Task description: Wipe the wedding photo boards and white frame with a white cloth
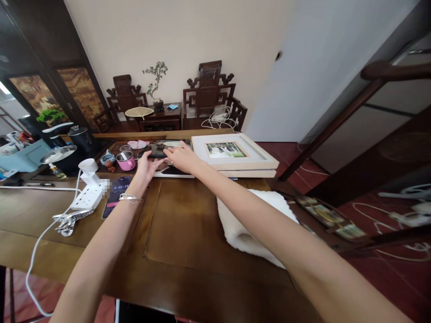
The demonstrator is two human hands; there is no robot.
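Observation:
Both my arms reach across the wooden table (188, 229) to its far side. There a dark, flat object (156, 150) lies between my hands; its exact kind is unclear. My left hand (147, 168) grips the near left edge, thumb up at the side. The right-hand end is held by my right hand (183, 158), with its fingers bent over the top. Under and in front of it shows a light-edged flat thing (178, 174), partly covered by my hands. Close to my left hand stands a pink cup (125, 161).
Right of my hands, white picture frames (266, 158) are stacked. A folded white cloth (235, 224) lies under my right forearm. On the left are a phone (116, 190) showing a timer, a power strip (90, 195) with its cord, a glass lid (59, 154) and a black kettle (82, 139).

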